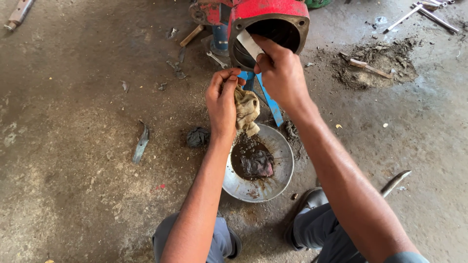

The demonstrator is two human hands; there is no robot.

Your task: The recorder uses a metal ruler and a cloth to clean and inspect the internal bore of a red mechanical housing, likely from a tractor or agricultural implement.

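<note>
Oil-stained concrete floor (73, 160) spreads around a metal bowl (280, 165) of dark sludge (a soaked rag sits in it). Left hand (222, 102) clutches a dirty cloth (247, 109) just above the bowl's rim. Right hand (280, 73), at one o'clock from it, pinches a flat scraper (248, 44) against the red housing (268, 19) opening.

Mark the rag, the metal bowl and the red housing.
rag (247, 109): head view, on the folded cloth below the left hand (222, 100).
metal bowl (285, 168): head view, on its bare right rim.
red housing (268, 9): head view, on its top outer face.
</note>
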